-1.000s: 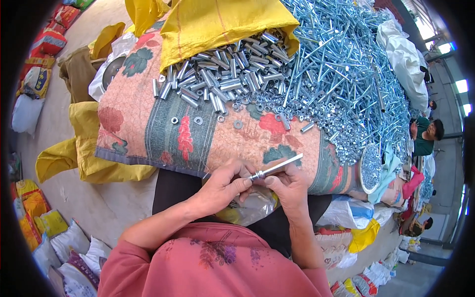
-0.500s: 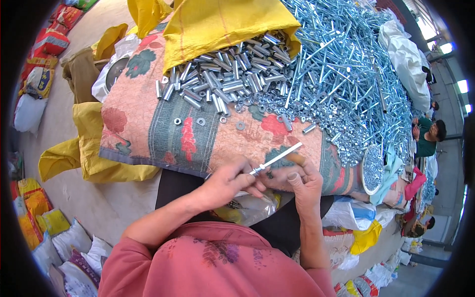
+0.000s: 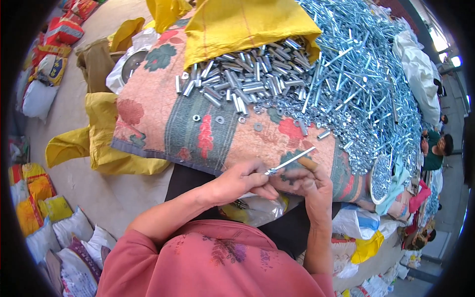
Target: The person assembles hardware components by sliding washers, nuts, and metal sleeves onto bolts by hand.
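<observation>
My left hand (image 3: pixel 241 179) pinches the near end of a long silver bolt (image 3: pixel 292 160), which points up and to the right. My right hand (image 3: pixel 310 184) meets it at the bolt's middle, fingers curled around the shaft. Both hands hover over the near edge of a patterned cloth (image 3: pixel 158 109) spread on a table. On the cloth lies a heap of short metal sleeves (image 3: pixel 242 81), a few loose washers (image 3: pixel 217 119) and a big pile of long bolts (image 3: pixel 366 84). A clear plastic bag (image 3: pixel 257 210) rests in my lap under the hands.
A yellow sack (image 3: pixel 242 22) lies open at the far side of the sleeves. A round bowl of small parts (image 3: pixel 381 178) sits at the right edge. Another person (image 3: pixel 435 148) sits at the far right. Filled sacks (image 3: pixel 44 213) line the floor on the left.
The bolt has tilted a little steeper and my right hand has slid lower beneath it. My left hand keeps its pinch on the near end.
</observation>
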{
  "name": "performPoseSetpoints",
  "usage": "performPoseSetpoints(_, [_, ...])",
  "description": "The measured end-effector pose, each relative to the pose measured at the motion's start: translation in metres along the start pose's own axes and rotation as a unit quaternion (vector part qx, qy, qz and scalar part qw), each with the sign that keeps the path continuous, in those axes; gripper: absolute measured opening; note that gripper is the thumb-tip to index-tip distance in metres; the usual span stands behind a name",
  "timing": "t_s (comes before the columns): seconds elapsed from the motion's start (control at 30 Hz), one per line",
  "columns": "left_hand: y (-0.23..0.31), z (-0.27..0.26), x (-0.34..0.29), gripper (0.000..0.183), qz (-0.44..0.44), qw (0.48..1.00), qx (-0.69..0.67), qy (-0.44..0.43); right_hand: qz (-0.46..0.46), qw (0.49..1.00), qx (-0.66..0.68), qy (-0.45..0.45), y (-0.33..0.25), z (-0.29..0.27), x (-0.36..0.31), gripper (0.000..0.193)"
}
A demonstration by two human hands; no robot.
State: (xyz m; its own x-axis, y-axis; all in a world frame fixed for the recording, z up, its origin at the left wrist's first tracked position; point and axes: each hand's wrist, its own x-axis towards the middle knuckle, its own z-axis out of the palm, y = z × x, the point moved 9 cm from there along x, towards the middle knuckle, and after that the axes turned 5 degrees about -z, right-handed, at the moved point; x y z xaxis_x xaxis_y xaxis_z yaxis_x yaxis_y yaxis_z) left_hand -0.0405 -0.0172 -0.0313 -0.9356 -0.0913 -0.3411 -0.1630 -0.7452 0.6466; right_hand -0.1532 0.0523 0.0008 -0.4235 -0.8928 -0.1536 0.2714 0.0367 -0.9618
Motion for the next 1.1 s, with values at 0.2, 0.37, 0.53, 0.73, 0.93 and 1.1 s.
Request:
performPoseSetpoints(0.2, [-0.016, 0.018, 0.002, 0.013, 0.037, 0.985, 0.159, 0.062, 0.044, 0.994, -0.086, 0.053, 0.017, 0.014, -0.01, 0.012])
performPoseSetpoints(0.37, [-0.005, 0.027, -0.013, 0.019, 0.247, 0.825, 0.495, 0.117, 0.01, 0.989, -0.123, 0.087, 0.029, 0.011, -0.027, 0.012])
performPoseSetpoints(0.53, [0.038, 0.009, -0.038, 0.025, 0.19, 0.705, 0.669, 0.135, 0.084, 0.958, -0.272, -0.021, 0.05, -0.016, -0.051, 0.017])
performPoseSetpoints(0.73, [0.152, -0.039, -0.06, 0.025, 0.352, 0.49, 0.71, 0.362, -0.029, 0.838, -0.54, 0.071, -0.054, -0.042, -0.012, 0.022])
performPoseSetpoints(0.93, [0.15, -0.048, -0.038, 0.023, 0.301, 0.425, 0.785, 0.336, -0.296, 0.64, -0.679, 0.204, -0.13, -0.099, 0.07, 0.027])
performPoseSetpoints(1.1, [0.145, -0.044, -0.043, 0.02, 0.297, 0.447, 0.767, 0.35, -0.275, 0.462, -0.814, 0.219, -0.125, -0.106, 0.124, 0.018])
